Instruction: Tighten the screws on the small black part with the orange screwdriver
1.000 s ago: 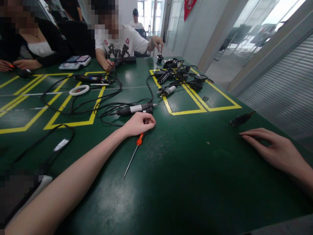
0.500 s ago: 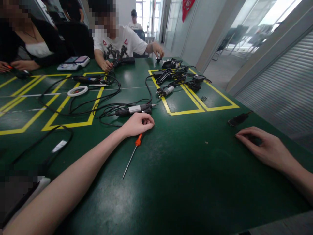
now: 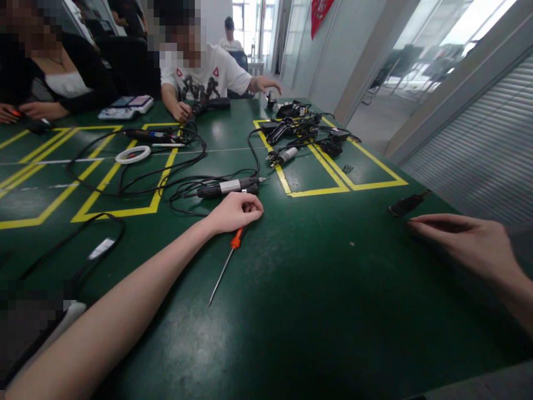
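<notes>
My left hand (image 3: pixel 235 212) rests on the green table with its fingers curled round the handle end of a screwdriver (image 3: pixel 236 240). The orange collar and the thin metal shaft stick out below the hand, pointing toward me; most of the handle is hidden. Just beyond my knuckles lies a black and silver power tool (image 3: pixel 229 187) with a coiled cable. On the right, my right hand (image 3: pixel 474 239) hovers low over the table, thumb and fingertips brought together, with no object showing between them. A small black tapered part (image 3: pixel 406 205) lies just past its fingertips.
Yellow tape (image 3: pixel 320 193) marks boxes on the table (image 3: pixel 316 311). Inside lie tangled cables and tools, a silver motor-like piece (image 3: pixel 287 155), a small spring (image 3: pixel 347 168) and a white ring (image 3: pixel 132 154). Two people sit across the table; one's hand (image 3: pixel 267 85) is over the far edge.
My right hand has shifted right, away from the black part, and turned, its fingers flatter. My left hand stays put. The co-worker's far hand has lifted off a small object and opened.
</notes>
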The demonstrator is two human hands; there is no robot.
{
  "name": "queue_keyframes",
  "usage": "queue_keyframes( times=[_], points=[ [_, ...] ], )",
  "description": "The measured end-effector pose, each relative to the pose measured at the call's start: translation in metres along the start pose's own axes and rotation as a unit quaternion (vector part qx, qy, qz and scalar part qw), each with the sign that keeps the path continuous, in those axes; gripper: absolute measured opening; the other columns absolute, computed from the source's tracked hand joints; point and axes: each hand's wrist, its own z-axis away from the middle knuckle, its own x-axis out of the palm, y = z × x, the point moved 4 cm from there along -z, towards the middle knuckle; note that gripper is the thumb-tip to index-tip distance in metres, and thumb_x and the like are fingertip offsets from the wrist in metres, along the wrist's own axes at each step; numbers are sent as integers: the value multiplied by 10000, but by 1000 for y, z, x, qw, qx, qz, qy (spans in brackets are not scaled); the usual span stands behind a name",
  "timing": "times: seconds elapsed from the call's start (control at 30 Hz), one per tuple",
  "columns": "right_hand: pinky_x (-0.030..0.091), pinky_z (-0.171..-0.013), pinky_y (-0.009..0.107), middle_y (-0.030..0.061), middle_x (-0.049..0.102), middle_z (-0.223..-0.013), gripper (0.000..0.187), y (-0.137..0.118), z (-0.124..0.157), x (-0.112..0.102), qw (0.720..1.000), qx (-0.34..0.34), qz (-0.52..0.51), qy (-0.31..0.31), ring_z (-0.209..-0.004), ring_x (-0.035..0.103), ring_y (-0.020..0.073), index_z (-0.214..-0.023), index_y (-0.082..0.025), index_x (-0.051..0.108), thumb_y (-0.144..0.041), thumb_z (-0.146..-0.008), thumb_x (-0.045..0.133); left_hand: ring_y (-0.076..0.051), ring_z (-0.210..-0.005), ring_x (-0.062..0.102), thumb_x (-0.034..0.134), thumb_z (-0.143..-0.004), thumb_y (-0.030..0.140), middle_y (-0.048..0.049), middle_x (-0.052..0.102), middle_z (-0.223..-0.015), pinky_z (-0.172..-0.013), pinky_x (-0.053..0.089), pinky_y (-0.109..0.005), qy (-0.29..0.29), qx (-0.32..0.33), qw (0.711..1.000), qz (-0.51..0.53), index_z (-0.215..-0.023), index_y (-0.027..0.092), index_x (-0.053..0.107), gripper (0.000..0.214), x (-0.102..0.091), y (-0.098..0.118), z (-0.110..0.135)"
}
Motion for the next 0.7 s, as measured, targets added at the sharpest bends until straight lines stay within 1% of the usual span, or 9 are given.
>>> queue_keyframes(
  times=[0.1,0.13,0.2,0.27,0.33,0.4,0.47,0.57,0.7],
  points=[
    [527,-474,364,59,760,-640,363,14,-4,2,998,53,-25,-34,-604,709,297,-655,-273,789,-606,-521,738,-109,-607,513,634,-775,237,8,628,-661,-592,403,-221,2,3,1000,0,-811,123,756,171,0,0,0],
    [513,-467,358,58,762,-653,370,16,-6,2,998,44,-19,-39,-589,696,288,-685,-270,796,-608,-545,736,-109,-607,514,632,-775,235,8,628,-661,-593,404,-221,2,3,1000,0,-811,123,755,171,0,0,0],
    [493,-454,349,56,760,-675,371,16,-10,1,999,-24,4,-43,-553,667,264,-738,-261,801,-607,-646,703,-109,-605,513,628,-776,231,10,626,-656,-593,406,-221,1,4,1000,0,-812,124,755,169,0,0,0],
    [518,-492,347,62,763,-733,344,10,-13,-1,988,-152,32,-21,-594,682,252,-772,-249,789,-561,-779,643,-109,-605,514,629,-778,230,10,625,-655,-593,408,-221,-1,3,1000,-1,-813,126,754,167,1,0,0],
    [527,-520,332,78,750,-800,317,1,-13,-4,954,-289,77,34,-653,693,237,-808,-229,771,-474,-889,588,-110,-606,516,633,-776,232,8,628,-659,-590,407,-220,-2,1,1000,0,-814,127,754,165,1,-1,0],
    [507,-508,321,95,710,-823,296,-5,-11,-6,910,-382,131,97,-670,673,225,-845,-205,755,-395,-953,555,-110,-609,518,636,-773,232,7,632,-663,-588,405,-220,-1,1,1000,1,-813,127,754,163,1,-1,0],
    [496,-509,332,114,679,-834,288,-10,-10,-5,874,-432,171,141,-697,649,236,-865,-186,741,-354,-984,539,-110,-611,518,637,-770,231,6,634,-667,-590,405,-220,0,1,1000,2,-813,128,755,162,1,-2,-1],
    [518,-553,369,150,686,-894,281,-14,-11,-3,841,-469,213,163,-748,631,266,-871,-176,724,-330,-1003,529,-111,-614,521,636,-770,237,4,637,-672,-594,407,-222,-2,0,1000,5,-813,127,755,168,1,-2,-1],
    [578,-637,402,188,709,-1031,301,-14,-10,0,831,-481,236,148,-803,665,281,-888,-161,713,-309,-1025,489,-114,-618,524,636,-771,250,3,636,-673,-598,414,-224,-2,3,1000,6,-812,131,753,172,1,-2,-1]
  ],
)
